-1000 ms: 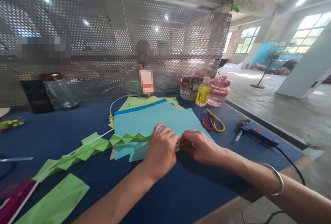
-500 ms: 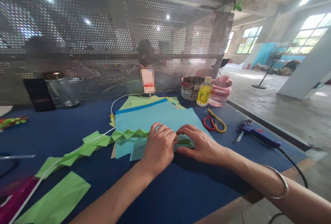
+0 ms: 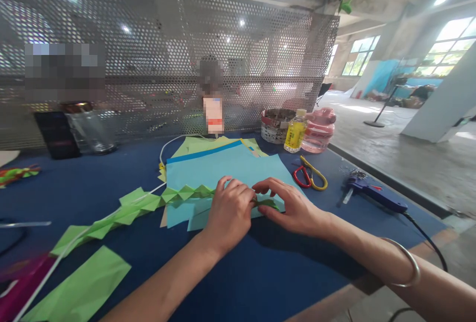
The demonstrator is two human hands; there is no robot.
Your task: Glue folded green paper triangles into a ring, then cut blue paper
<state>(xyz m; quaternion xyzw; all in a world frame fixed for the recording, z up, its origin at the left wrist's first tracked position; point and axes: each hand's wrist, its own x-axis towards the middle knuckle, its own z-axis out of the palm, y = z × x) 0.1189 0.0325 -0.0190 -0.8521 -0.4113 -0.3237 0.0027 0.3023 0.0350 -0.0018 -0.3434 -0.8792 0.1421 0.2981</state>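
Note:
A folded strip of green paper [image 3: 186, 193], zigzagged into a chain of points, runs from the left across light blue paper sheets [image 3: 208, 166]. My left hand [image 3: 231, 208] is closed around the strip near its right end. On the other side, my right hand [image 3: 295, 209] curves about that end, its thumb and fingers apart. A short dark green tip shows between them, and I see no firm grip on it. The part of the strip inside my left hand is hidden. A flat piece of green paper [image 3: 84, 285] lies at the front left.
Scissors with red and yellow handles [image 3: 312, 176] and a blue glue gun [image 3: 377, 195] lie to the right. Behind stand a basket [image 3: 275, 126], a yellow-labelled bottle [image 3: 295, 134] and a pink jug [image 3: 319, 131]. A white cable [image 3: 69, 245] crosses the left; a perforated screen [image 3: 148, 64] stands behind.
My right hand has drawn slightly to the right, with its thumb and fingers a little further from my left hand. My left hand keeps its place on the paper strip.

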